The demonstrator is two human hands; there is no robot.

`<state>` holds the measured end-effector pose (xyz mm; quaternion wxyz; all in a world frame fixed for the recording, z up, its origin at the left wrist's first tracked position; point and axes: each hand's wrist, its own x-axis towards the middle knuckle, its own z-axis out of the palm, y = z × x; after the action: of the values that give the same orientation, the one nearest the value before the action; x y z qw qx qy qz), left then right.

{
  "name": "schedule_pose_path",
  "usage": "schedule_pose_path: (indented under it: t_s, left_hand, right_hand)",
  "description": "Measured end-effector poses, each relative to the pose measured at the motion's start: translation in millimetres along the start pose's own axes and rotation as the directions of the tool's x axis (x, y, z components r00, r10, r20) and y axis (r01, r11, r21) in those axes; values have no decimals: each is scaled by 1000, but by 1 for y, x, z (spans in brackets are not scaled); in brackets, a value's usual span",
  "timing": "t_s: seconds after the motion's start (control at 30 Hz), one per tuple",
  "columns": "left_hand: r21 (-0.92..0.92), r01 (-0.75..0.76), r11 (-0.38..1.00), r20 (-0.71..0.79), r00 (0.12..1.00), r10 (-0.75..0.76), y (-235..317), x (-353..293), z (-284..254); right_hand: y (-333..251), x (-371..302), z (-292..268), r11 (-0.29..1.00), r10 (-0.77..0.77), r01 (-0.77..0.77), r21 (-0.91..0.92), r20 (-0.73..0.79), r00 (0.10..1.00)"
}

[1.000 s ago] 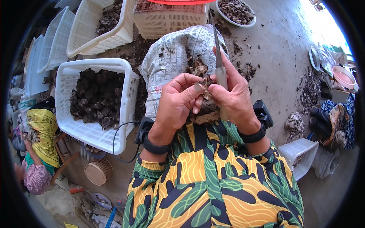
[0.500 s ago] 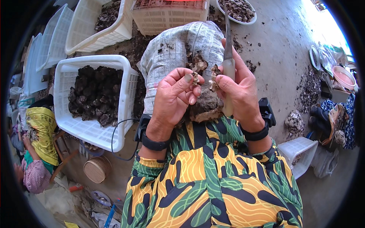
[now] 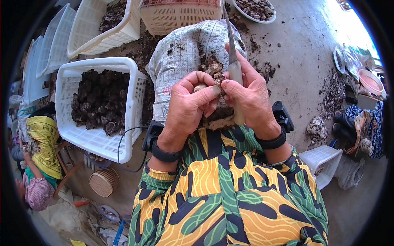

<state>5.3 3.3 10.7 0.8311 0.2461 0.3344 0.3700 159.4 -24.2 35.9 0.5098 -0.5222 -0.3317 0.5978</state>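
**While my left hand [image 3: 189, 99] and right hand [image 3: 251, 100] meet at a craggy brown clump [image 3: 220, 80], a knife [image 3: 234, 70] points away from me**

As I pinch the clump between the thumbs and fingertips of both hands, it sits in the narrow space between them, above a white woven sack [image 3: 174, 63]. My left hand has its fingers curled in, thumb pressed at the clump's near side. My right hand does two jobs: thumb and fingers grip the clump, and the knife's pale handle is held against the fingers, the blade upright and well past the fingertips.

Just beyond my fingers, another ragged piece [image 3: 211, 65] lies on the sack; below them, a dark lump with a pale edge [image 3: 221, 122] is partly hidden.

To the left of my left hand stands a white plastic crate [image 3: 132, 98] of dark, knobbly clumps [image 3: 100, 100]. Farther ahead of both hands are a slatted crate [image 3: 180, 22] and, ahead to the right, a white basin [image 3: 266, 21] of brown pieces [image 3: 254, 9]. Dark crumbs [image 3: 332, 94] litter the floor [image 3: 295, 53] well to the right of my right hand.
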Motion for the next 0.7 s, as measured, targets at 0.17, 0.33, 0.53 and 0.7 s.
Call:
schedule_pose_path:
  t_s: [0.17, 0.33, 0.53, 0.7]
  left_hand:
    - [-77, 20, 997, 46, 999, -17, -1, 1, -7]
    - [-136, 50, 989, 85, 996, -39, -1, -1, -10]
    - [-210, 72, 975, 169, 985, -37, 0, 1, -16]
    - [-178, 12, 984, 46, 999, -4, 1, 0, -16]
  right_hand:
    - [0, -1, 2, 1000, 26, -26, -6, 17, 1000]
    - [-3, -2, 2, 998, 51, -51, 39, 13, 999]
    - [-2, -2, 0, 989, 56, -61, 136, 40, 998]
    - [-2, 0, -5, 979, 37, -39, 201, 13, 999]
